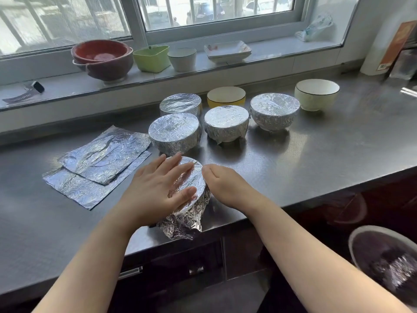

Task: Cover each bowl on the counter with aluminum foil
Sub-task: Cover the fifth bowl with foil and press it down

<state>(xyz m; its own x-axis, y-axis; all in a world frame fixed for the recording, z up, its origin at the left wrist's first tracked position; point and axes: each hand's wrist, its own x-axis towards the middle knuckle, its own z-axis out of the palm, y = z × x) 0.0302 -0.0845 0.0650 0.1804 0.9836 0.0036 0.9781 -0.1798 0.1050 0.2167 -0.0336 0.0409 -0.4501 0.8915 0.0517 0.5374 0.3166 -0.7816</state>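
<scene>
Steel counter (316, 154) under a wide window (203, 14), sill (270, 49) lined with spare dishes. Nearest the counter's front edge, the bowl being wrapped (194, 199), foil stretched flat over its upward-facing mouth and crumpled loosely down its near side. Behind that bowl, four foil-covered bowls in a cluster: one directly behind (174, 133), one further back (180, 105), one behind and to the right (226, 123), one further right still (274, 111). Uncovered behind the cluster, a yellow bowl (226, 97), and off to the far right a white bowl (317, 93), both mouth up. Left of the front bowl, two flat foil sheets (97, 170), stacked and overlapping, long sides running diagonally toward the back right. Left hand (158, 188) flat on the foil lid, fingers straight and spread, pressing. Right hand (222, 184) against the bowl's right side, fingers curled around the foil at the rim.
</scene>
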